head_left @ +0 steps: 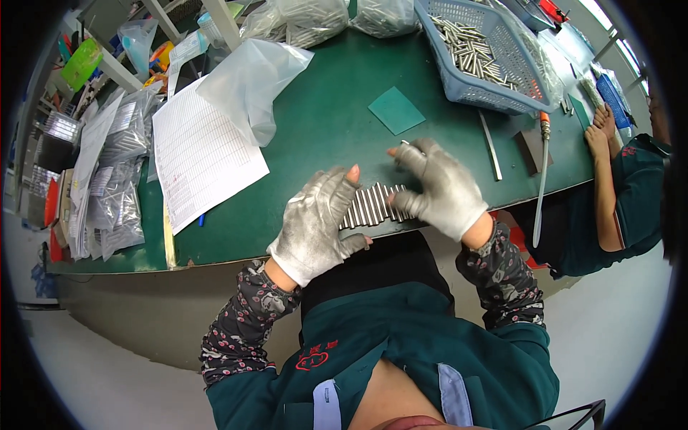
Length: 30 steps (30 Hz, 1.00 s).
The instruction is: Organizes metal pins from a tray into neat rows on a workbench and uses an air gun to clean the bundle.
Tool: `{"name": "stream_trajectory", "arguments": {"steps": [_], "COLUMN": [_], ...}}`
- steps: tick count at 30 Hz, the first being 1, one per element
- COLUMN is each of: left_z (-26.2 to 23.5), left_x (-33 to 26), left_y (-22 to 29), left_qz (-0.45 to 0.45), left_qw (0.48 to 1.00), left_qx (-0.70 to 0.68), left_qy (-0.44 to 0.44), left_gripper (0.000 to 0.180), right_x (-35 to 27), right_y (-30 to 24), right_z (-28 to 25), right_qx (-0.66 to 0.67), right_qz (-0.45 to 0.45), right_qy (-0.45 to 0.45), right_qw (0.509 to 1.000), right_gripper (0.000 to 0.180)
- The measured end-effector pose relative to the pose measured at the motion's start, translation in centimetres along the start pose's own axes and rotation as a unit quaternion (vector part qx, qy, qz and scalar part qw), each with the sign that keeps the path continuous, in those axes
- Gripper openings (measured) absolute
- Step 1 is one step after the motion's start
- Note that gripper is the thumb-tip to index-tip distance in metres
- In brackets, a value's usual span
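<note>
A row of thin silver metal rods (373, 204) is steadied by the grey-gloved left hand (315, 226) laid flat over it and by the curled fingers of the grey-gloved right hand (441, 190), probably for alignment; one rod is pinched.

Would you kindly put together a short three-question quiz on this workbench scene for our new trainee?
1. True or false: both hands wear grey fingerless gloves.
2. What fills the blue basket? A) metal pins B) screws C) washers
3. What lies under the left hand and right hand?

Key:
1. True.
2. A.
3. A row of metal rods laid side by side on the green table.
</note>
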<state>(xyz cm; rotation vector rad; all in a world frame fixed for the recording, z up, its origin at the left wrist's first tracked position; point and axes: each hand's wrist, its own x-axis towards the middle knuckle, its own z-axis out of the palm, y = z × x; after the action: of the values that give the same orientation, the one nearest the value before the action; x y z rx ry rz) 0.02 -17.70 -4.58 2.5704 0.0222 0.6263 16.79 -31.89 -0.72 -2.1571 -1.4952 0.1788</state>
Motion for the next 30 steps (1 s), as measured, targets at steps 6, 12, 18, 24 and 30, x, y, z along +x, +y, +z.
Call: {"name": "stream_trajectory", "arguments": {"steps": [6,12,18,24,30], "left_z": [0.1,-0.3,0.1,0.1,-1.2], "left_x": [0.9,0.7,2.6,2.1,1.7], "left_y": [0.8,0.7,1.9,1.1,0.3], "left_qz": [-0.014,-0.018,-0.032,-0.008,0.014], "left_qw": [0.985,0.987,0.987,0.988,0.989], "left_qx": [0.149,0.135,0.135,0.129,0.121], "left_qy": [-0.082,-0.090,-0.075,-0.090,-0.086], "left_gripper": [0.075,0.064,0.070,0.061,0.056], "right_x": [2.0,-0.8,-1.5,-1.0,-0.4], "right_y": [2.6,1.5,1.7,0.8,-0.6], "right_z": [0.8,0.1,-0.6,0.3,1.5], "right_qx": [-0.115,-0.118,-0.045,-0.010,-0.006], "right_qz": [0.069,0.088,-0.021,-0.022,-0.012], "right_qy": [0.084,-0.021,-0.087,-0.135,-0.118], "right_qw": [0.987,0.989,0.995,0.991,0.993], "right_gripper": [0.026,0.024,0.064,0.064,0.057]}}
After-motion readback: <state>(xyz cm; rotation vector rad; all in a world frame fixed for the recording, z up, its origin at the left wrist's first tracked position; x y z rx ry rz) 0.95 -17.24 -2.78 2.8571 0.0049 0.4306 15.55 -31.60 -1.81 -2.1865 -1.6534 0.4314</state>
